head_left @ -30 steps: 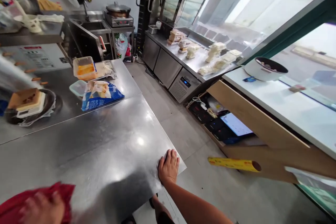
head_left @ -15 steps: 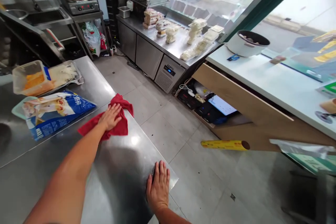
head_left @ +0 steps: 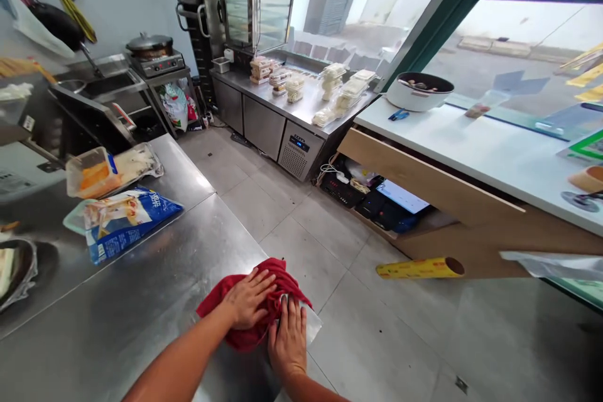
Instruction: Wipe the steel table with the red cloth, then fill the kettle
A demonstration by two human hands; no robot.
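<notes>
My left hand (head_left: 248,296) lies flat, fingers spread, pressing the red cloth (head_left: 257,308) onto the steel table (head_left: 155,289) at its near corner, about six o'clock in my view. My right hand (head_left: 287,342) rests open and flat just beside it at four o'clock from the left, fingertips touching the cloth's edge, gripping nothing. A blue food bag (head_left: 127,221) lies well apart at ten o'clock.

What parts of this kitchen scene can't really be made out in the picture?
Head view only:
- Table under the red cloth: hidden by cloth and both hands.
- Blue bag: print too small to read.
- White bowl: contents too small.
- Dark dish: cut off by the left edge.
</notes>
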